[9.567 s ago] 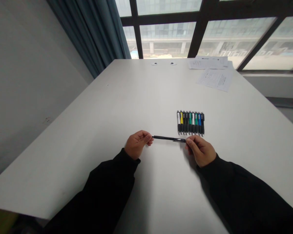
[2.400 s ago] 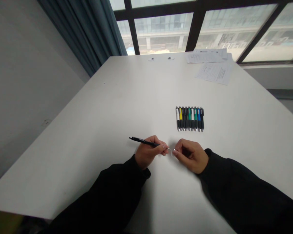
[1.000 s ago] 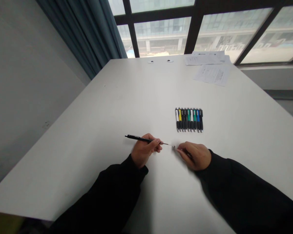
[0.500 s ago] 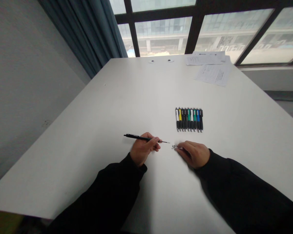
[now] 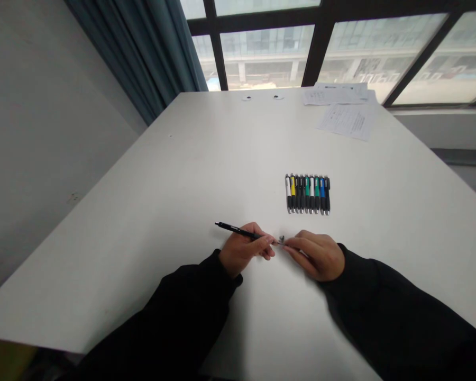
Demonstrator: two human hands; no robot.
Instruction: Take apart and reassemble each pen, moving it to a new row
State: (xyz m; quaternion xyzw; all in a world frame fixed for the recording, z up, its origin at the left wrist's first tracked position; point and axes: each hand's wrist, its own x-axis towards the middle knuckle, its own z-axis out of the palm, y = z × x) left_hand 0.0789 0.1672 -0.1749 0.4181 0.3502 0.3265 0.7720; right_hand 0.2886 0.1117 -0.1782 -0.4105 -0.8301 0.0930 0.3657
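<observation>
My left hand [image 5: 248, 247] is closed round a black pen barrel [image 5: 232, 228], which slants with its rear end up to the left. From its front a thin refill [image 5: 280, 243] sticks out toward my right hand. With thumb and forefinger pinched together, my right hand [image 5: 317, 254] meets the refill's tip. What lies between those fingertips is too small to make out. Just beyond them sits a small grey, shiny part [image 5: 281, 238] on the white table.
A neat row of several pens [image 5: 307, 194], with white, yellow, black, green and blue barrels, lies beyond my right hand. Printed papers [image 5: 347, 119] rest at the far right of the table [image 5: 162, 190]. Two eye-like pieces [image 5: 246, 98] are at the far edge, before the window.
My left hand has moved right with the pen, bringing the refill tip to my right fingertips. Before, a gap lay between them. My right hand has hardly moved.
</observation>
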